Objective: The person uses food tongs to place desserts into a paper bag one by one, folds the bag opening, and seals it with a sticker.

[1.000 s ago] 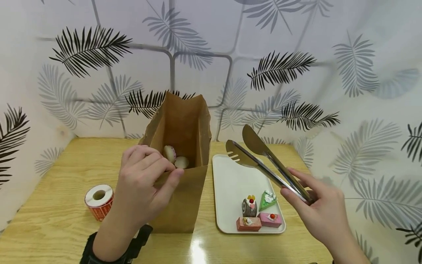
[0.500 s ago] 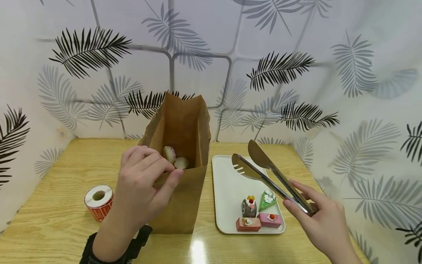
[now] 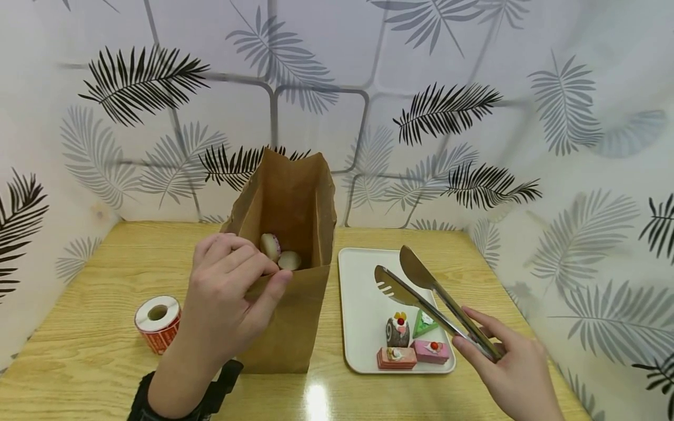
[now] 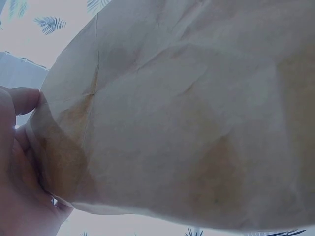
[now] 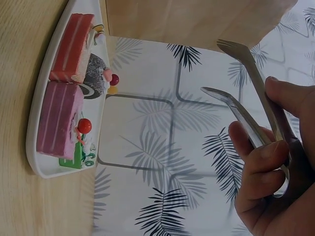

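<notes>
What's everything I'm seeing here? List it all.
Table: 1, wood-yellow, below
Backdrop: 1, white leaf-print, behind
Bag: 1, brown, on table
Treats: 2 visible, cream, in bag
Roll: 1, red-white, left of bag
Tray: 1, white, right of bag
Cakes: 4, salmon, pink, green, brown, on tray
Tongs: 1, silver, held at right
Strap: 1, black, lower left
Left grip: 1, bare hand, pinching bag's rim
Right grip: 1, bare hand, holding tongs

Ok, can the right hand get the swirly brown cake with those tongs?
Probably yes. The right hand holds the tongs with their ends apart, and nothing blocks the swirly brown cake from above. Other cakes sit close, though, so squeezing its sides may be tricky.
</notes>
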Demonstrator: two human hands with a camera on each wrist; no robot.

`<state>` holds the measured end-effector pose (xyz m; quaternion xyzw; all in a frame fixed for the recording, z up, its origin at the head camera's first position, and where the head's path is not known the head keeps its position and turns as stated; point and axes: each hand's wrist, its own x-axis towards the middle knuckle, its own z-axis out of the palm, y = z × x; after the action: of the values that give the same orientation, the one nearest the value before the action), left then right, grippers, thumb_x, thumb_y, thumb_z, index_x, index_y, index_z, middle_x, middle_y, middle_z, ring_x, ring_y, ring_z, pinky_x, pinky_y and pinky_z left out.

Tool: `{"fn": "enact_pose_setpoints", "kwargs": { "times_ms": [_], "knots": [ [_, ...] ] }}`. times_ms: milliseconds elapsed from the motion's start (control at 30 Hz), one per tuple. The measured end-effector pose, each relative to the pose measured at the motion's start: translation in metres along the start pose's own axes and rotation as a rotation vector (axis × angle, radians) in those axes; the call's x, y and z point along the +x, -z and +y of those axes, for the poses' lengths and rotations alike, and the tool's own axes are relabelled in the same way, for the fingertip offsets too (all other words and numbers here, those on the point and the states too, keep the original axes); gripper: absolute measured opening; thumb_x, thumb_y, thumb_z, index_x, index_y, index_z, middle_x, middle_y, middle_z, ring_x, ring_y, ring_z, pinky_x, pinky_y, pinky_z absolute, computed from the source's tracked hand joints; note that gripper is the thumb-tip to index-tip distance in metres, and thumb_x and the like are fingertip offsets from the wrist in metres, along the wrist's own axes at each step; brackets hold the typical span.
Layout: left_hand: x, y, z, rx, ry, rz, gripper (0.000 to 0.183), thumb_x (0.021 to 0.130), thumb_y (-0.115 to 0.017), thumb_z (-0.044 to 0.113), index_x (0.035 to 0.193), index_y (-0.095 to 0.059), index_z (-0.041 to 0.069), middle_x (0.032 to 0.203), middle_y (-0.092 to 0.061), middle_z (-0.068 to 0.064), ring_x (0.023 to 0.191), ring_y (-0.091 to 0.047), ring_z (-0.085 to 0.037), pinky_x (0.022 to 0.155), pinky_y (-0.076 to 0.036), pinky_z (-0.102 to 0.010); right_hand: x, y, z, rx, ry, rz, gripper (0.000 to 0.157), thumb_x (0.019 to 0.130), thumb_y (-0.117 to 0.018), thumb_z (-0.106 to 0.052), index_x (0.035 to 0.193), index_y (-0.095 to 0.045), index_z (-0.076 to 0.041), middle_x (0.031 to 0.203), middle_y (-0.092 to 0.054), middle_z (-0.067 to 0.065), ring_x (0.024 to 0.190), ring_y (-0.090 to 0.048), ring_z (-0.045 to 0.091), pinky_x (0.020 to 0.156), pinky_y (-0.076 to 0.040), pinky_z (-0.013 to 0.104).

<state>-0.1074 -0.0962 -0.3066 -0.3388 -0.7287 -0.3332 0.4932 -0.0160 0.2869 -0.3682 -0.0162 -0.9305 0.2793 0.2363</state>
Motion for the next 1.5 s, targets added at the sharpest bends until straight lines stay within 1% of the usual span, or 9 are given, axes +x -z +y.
{"fn": "enact_pose_setpoints", "kwargs": {
  "times_ms": [67,200,400,700,833,967,1067,1367,1500],
  "knots": [
    [0.0,0.0,0.0,0.001,0.0,0.0,0.046,0.107,-0.057,0.041,0.071,-0.067,0.013,0.067,-0.065,0.001,0.08,-0.055,-0.023,0.087,-0.038,-0.049,-0.003,-0.001,0.002,-0.006,-0.017,-0.001,0.045,0.085,-0.088,-0.026,0.128,-0.074,-0.023,0.082,-0.072,0.005,0.04,-0.049,-0.007,0.039,-0.035,0.021],
    [-0.001,-0.001,0.001,0.003,-0.001,0.001,0.046,0.107,-0.057,0.041,0.071,-0.067,0.013,0.068,-0.066,0.001,0.08,-0.056,-0.023,0.087,-0.038,-0.05,-0.007,-0.003,0.007,-0.006,-0.043,-0.007,0.044,0.085,-0.088,-0.026,0.127,-0.075,-0.023,0.08,-0.072,0.004,0.041,-0.05,-0.006,0.039,-0.035,0.021],
    [-0.001,-0.002,0.001,0.005,-0.005,0.003,0.046,0.107,-0.057,0.041,0.071,-0.067,0.013,0.068,-0.066,0.0,0.08,-0.056,-0.023,0.087,-0.038,-0.05,-0.013,-0.006,0.014,-0.021,-0.076,-0.023,0.044,0.086,-0.087,-0.029,0.129,-0.074,-0.024,0.079,-0.071,0.002,0.038,-0.042,-0.005,0.039,-0.033,0.021],
    [-0.002,-0.003,0.002,0.001,0.004,0.005,0.046,0.106,-0.058,0.04,0.071,-0.067,0.013,0.068,-0.066,-0.001,0.08,-0.057,-0.024,0.088,-0.038,-0.049,-0.017,-0.012,0.019,-0.044,-0.057,-0.029,0.043,0.085,-0.088,-0.028,0.126,-0.075,-0.02,0.081,-0.073,0.001,0.046,-0.049,-0.007,0.041,-0.036,0.02],
    [-0.002,-0.003,0.002,0.003,-0.001,0.008,0.046,0.106,-0.058,0.04,0.07,-0.067,0.013,0.068,-0.065,-0.001,0.08,-0.057,-0.024,0.087,-0.038,-0.049,-0.018,-0.014,0.02,-0.062,-0.08,-0.053,0.043,0.086,-0.087,-0.031,0.126,-0.075,-0.02,0.084,-0.076,0.001,0.048,-0.051,-0.005,0.042,-0.037,0.021],
    [-0.001,-0.004,0.002,0.005,-0.007,0.012,0.046,0.106,-0.058,0.04,0.07,-0.066,0.013,0.067,-0.065,-0.001,0.08,-0.057,-0.024,0.086,-0.038,-0.049,-0.018,-0.015,0.022,-0.087,-0.123,-0.095,0.045,0.088,-0.085,-0.036,0.129,-0.074,-0.021,0.076,-0.072,-0.002,0.047,-0.048,-0.001,0.042,-0.037,0.023],
    [0.0,-0.004,0.002,0.004,-0.01,0.015,0.046,0.106,-0.058,0.04,0.07,-0.066,0.013,0.067,-0.065,-0.001,0.079,-0.057,-0.024,0.086,-0.038,-0.048,-0.019,-0.016,0.024,-0.099,-0.135,-0.116,0.046,0.089,-0.084,-0.038,0.13,-0.073,-0.022,0.067,-0.064,-0.006,0.044,-0.043,0.001,0.042,-0.035,0.023],
    [-0.001,-0.004,0.003,0.001,-0.008,0.012,0.046,0.106,-0.058,0.039,0.07,-0.067,0.012,0.067,-0.065,-0.002,0.08,-0.058,-0.024,0.086,-0.038,-0.048,-0.021,-0.019,0.031,-0.119,-0.114,-0.112,0.045,0.086,-0.086,-0.038,0.126,-0.075,-0.02,0.076,-0.069,-0.002,0.045,-0.038,0.001,0.045,-0.034,0.023],
    [-0.001,-0.004,0.002,0.0,-0.005,0.011,0.046,0.106,-0.058,0.039,0.07,-0.067,0.012,0.067,-0.066,-0.002,0.08,-0.058,-0.024,0.087,-0.039,-0.048,-0.022,-0.02,0.034,-0.126,-0.121,-0.137,0.046,0.087,-0.085,-0.04,0.126,-0.075,-0.019,0.078,-0.069,-0.001,0.044,-0.036,0.001,0.046,-0.033,0.023]
  ]
}}
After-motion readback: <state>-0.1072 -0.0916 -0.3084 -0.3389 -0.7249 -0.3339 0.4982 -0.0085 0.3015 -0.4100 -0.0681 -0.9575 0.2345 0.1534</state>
